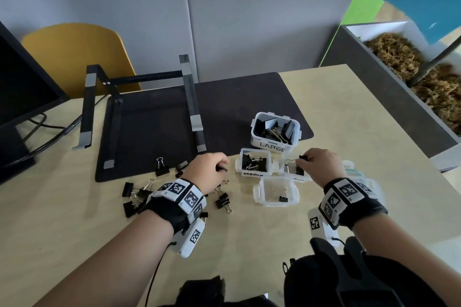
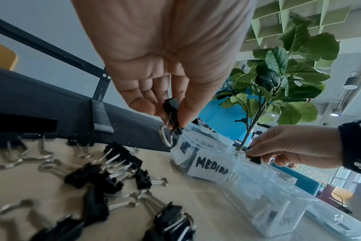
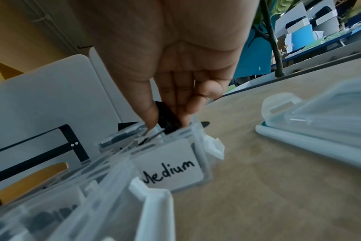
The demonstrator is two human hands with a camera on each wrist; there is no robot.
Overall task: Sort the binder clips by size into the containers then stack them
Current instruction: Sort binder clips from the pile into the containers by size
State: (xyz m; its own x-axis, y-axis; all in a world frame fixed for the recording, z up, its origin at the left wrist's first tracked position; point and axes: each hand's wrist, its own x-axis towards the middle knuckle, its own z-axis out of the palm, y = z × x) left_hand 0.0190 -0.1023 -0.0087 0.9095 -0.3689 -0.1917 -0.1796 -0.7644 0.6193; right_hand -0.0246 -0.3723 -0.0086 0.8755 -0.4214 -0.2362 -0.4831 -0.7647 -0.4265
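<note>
My left hand (image 1: pixel 208 169) pinches a black binder clip (image 2: pixel 171 112) just left of the left medium container (image 1: pixel 254 162). My right hand (image 1: pixel 318 163) pinches another black clip (image 3: pixel 167 118) over the right medium container (image 3: pixel 171 164). Behind them stands the container marked LARGE (image 1: pixel 275 132), holding big clips. A small container (image 1: pixel 275 192) in front holds one tiny clip. Several loose black clips (image 1: pixel 139 194) lie on the table to the left, under and around my left wrist.
A dark desk mat (image 1: pixel 224 107) with a black laptop stand (image 1: pixel 139 99) lies behind the containers. A monitor (image 1: pixel 22 87) is at the far left. Container lids (image 3: pixel 324 117) lie right of my right hand. A planter box (image 1: pixel 404 77) borders the table's right edge.
</note>
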